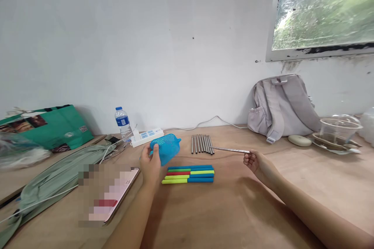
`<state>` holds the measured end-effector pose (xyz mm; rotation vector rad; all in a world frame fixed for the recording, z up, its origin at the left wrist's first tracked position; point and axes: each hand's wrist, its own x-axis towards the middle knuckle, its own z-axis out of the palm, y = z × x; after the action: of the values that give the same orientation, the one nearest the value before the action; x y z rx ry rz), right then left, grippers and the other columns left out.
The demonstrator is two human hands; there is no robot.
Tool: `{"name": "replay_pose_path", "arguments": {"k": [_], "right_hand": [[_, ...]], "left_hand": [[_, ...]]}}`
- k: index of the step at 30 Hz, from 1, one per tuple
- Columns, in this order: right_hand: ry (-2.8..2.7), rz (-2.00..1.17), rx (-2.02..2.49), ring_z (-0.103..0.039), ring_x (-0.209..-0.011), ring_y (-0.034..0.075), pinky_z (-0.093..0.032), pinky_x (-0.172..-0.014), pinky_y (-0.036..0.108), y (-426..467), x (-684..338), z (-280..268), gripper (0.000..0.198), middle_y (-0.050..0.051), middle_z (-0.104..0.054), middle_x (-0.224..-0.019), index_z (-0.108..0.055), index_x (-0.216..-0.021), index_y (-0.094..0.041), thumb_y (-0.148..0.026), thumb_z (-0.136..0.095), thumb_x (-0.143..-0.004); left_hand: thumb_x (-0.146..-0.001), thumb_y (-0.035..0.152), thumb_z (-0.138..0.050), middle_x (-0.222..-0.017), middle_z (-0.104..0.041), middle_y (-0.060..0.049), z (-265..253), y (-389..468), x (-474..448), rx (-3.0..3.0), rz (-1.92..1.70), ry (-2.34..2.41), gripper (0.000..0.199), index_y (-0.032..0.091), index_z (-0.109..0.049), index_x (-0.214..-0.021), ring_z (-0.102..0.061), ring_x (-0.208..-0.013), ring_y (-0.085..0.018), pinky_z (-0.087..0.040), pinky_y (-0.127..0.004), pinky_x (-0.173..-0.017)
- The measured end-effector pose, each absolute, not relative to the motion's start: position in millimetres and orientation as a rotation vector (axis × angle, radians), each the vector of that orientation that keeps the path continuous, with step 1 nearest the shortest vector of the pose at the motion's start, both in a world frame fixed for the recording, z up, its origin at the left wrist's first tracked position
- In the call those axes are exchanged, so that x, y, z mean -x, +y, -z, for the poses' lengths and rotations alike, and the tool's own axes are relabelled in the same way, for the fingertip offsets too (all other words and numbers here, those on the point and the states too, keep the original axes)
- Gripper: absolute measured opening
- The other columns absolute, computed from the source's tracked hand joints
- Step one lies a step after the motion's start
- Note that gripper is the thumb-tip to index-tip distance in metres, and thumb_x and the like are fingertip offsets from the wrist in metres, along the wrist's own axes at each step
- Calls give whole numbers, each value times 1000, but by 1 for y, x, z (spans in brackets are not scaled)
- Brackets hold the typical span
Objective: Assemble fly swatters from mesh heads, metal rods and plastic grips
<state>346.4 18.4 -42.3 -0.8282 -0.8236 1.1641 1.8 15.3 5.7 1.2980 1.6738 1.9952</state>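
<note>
My left hand (151, 162) is closed on a small blue perforated plastic basket (168, 149), tilted and held above the table. Between the fingertips of my right hand (259, 166) is one end of a thin silver metal rod (232, 149), which points left. Its far tip appears close to a row of several grey metal tubes (201, 144) lying side by side; whether they touch, I cannot tell. Nearer to me lie several coloured sticks (188, 177) in blue, yellow, green and red, stacked closely in parallel.
A phone (121, 198) lies left of my left forearm, beside a grey-green cloth bag (64, 179). Along the wall are a green bag (64, 124), a water bottle (122, 122), a white power strip (147, 136) and a backpack (284, 105). A clear plastic bowl (340, 128) stands at right.
</note>
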Motion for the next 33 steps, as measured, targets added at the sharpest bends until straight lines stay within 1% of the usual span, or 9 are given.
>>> {"name": "replay_pose_path", "arguments": {"k": [2,5,7,9,14,18,27,33], "right_hand": [[-852,-1229,755,-49,-55,13,-46,-52,25,11,-340,36,14,1,-51,-59,-51,-63,-20,-27,-54,-74],[-862,-1326,654,-46,-55,11,-42,-52,23,0,-330,27,16,-1,-50,-58,-52,-62,-19,-30,-57,-73],[-865,-1353,627,-45,-55,11,-40,-52,23,-5,-326,24,17,-1,-51,-57,-52,-61,-19,-30,-58,-73],[-876,-1366,617,-45,-55,11,-39,-52,23,-7,-323,22,19,-1,-51,-57,-51,-60,-19,-30,-58,-74],[-902,-1359,630,-44,-54,11,-37,-52,25,-6,-325,23,19,-1,-51,-56,-51,-61,-19,-32,-58,-73],[-925,-1349,645,-45,-54,12,-37,-53,26,-4,-327,24,20,-1,-51,-57,-50,-61,-20,-33,-58,-73],[-930,-1364,652,-45,-53,12,-36,-53,26,-3,-328,27,20,-1,-52,-56,-48,-62,-20,-33,-55,-75],[-904,-1385,622,-46,-53,12,-36,-53,25,-2,-328,27,19,-1,-52,-55,-50,-61,-19,-31,-56,-75]], "left_hand": [[-73,46,-49,-83,-58,-2,-5,14,-13,-1107,-1948,1477,35,20,-52,-96,-56,-76,-16,-44,-26,-66],[-65,47,-57,-77,-57,2,0,13,-29,-899,-1829,1381,38,20,-53,-92,-55,-73,-15,-43,-26,-66],[-60,47,-62,-76,-58,2,5,11,-38,-886,-1764,1343,39,20,-55,-87,-55,-73,-15,-43,-25,-66],[-58,47,-64,-74,-58,3,8,8,-45,-921,-1716,1282,38,20,-56,-82,-55,-72,-15,-43,-25,-66],[-56,44,-68,-76,-59,2,11,4,-51,-877,-1685,1171,37,20,-56,-81,-56,-72,-14,-43,-26,-69],[-55,43,-69,-73,-59,3,11,3,-52,-866,-1681,1126,36,20,-57,-79,-56,-71,-14,-43,-26,-71],[-52,43,-71,-68,-58,4,10,1,-55,-846,-1665,1058,36,20,-56,-76,-55,-65,-11,-44,-24,-66],[-52,40,-71,-68,-58,4,9,1,-54,-818,-1659,1060,34,19,-57,-75,-55,-64,-11,-44,-24,-67]]}}
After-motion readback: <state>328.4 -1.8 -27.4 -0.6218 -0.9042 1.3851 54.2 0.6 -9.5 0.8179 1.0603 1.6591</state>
